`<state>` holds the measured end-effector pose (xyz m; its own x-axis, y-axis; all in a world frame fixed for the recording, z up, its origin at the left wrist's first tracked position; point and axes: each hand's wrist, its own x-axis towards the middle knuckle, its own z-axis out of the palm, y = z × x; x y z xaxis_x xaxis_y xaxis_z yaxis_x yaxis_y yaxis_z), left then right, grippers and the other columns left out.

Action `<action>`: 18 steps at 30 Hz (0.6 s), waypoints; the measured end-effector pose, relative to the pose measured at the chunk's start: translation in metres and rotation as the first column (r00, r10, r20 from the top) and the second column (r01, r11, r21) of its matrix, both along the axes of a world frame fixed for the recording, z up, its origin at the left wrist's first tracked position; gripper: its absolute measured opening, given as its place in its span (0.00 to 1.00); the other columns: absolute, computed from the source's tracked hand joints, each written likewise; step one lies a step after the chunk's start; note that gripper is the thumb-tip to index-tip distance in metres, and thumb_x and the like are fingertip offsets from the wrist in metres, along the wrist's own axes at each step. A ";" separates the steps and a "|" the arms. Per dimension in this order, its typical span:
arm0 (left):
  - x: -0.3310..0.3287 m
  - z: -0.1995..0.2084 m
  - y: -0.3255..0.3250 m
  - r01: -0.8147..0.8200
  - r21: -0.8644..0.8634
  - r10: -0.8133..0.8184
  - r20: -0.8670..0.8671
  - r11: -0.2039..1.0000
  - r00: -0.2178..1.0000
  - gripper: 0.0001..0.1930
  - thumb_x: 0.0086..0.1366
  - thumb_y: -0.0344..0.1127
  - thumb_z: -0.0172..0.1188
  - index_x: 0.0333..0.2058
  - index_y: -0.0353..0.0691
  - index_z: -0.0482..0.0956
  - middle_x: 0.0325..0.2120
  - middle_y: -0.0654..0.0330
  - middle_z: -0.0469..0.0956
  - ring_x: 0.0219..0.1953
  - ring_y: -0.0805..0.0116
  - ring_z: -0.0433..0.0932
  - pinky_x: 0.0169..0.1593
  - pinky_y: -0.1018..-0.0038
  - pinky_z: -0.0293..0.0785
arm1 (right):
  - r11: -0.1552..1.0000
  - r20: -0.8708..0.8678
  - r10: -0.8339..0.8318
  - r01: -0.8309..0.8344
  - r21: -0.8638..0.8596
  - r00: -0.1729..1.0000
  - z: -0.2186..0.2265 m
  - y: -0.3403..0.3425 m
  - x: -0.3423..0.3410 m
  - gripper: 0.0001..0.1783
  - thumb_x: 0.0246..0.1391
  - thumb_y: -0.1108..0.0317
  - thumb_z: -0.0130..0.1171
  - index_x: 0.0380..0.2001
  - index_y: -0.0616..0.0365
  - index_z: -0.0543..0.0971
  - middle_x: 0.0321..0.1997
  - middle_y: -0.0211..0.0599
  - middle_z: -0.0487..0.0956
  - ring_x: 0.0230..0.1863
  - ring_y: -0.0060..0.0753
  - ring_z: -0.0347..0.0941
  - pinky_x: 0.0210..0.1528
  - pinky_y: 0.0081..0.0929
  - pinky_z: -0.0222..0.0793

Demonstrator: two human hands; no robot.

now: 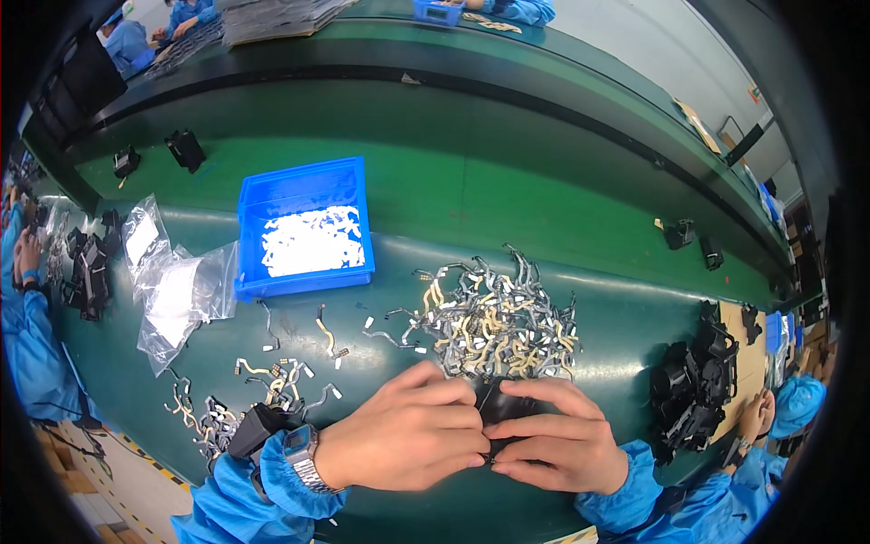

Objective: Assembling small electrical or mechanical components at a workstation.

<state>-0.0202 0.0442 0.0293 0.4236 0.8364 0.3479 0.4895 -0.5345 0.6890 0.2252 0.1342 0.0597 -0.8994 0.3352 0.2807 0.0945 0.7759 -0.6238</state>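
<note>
Close to the bench's near side, my left hand (412, 431) and my right hand (557, 435) both grip a black plastic part (498, 405), one from each side. My fingers cover much of it, so its full shape is hidden. Just beyond my hands lies a large heap of short wire harnesses (498, 313), grey and yellowish with white connectors. A smaller scatter of wire harnesses (281, 381) is left of my left hand. Beside my left wrist sits another black plastic part (258, 428), partly behind the sleeve.
A blue bin (304, 186) holding small white pieces stands at the far left of the bench, with clear plastic bags (181, 281) beside it. Black parts (693, 381) are piled on cardboard at the right. Co-workers in blue sit at both sides and across the far bench.
</note>
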 end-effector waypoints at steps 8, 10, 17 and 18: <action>0.000 0.000 0.000 -0.005 -0.003 0.005 0.012 1.000 1.000 0.06 0.63 0.40 0.74 0.37 0.49 0.89 0.34 0.72 0.83 0.45 0.68 0.79 0.50 0.67 0.71 | 0.998 -0.032 -0.010 0.012 0.057 0.999 0.005 -0.004 -0.001 0.09 0.44 0.65 0.81 0.31 0.49 0.91 0.54 0.22 0.87 0.66 0.45 0.78 0.59 0.45 0.77; 0.000 0.000 0.001 -0.009 0.003 0.009 0.024 1.000 1.000 0.06 0.62 0.40 0.74 0.37 0.49 0.89 0.34 0.72 0.84 0.44 0.68 0.80 0.49 0.67 0.71 | 0.983 -0.033 -0.009 0.015 0.185 0.999 0.005 -0.007 0.001 0.09 0.45 0.66 0.81 0.31 0.48 0.91 0.53 0.23 0.88 0.63 0.43 0.80 0.59 0.44 0.78; 0.002 0.001 0.004 -0.080 -0.030 0.084 0.179 0.996 0.980 0.05 0.64 0.39 0.71 0.37 0.48 0.86 0.34 0.69 0.81 0.43 0.67 0.79 0.49 0.66 0.69 | 0.913 -0.125 -0.002 0.053 0.405 0.992 -0.003 -0.010 0.003 0.10 0.43 0.63 0.83 0.31 0.46 0.92 0.43 0.18 0.89 0.52 0.37 0.84 0.50 0.42 0.81; 0.002 0.002 0.004 -0.094 -0.029 0.098 0.187 0.995 0.977 0.05 0.64 0.39 0.71 0.37 0.48 0.87 0.34 0.69 0.82 0.43 0.67 0.80 0.49 0.67 0.69 | 0.923 -0.171 0.021 0.046 0.382 0.985 -0.007 -0.007 0.003 0.10 0.44 0.64 0.82 0.32 0.47 0.92 0.47 0.22 0.89 0.54 0.39 0.83 0.53 0.41 0.80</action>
<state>-0.0183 0.0480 0.0313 0.2696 0.8774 0.3969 0.3986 -0.4768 0.7834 0.2284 0.1270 0.0523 -0.8239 0.1824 0.5366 0.0253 0.9577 -0.2868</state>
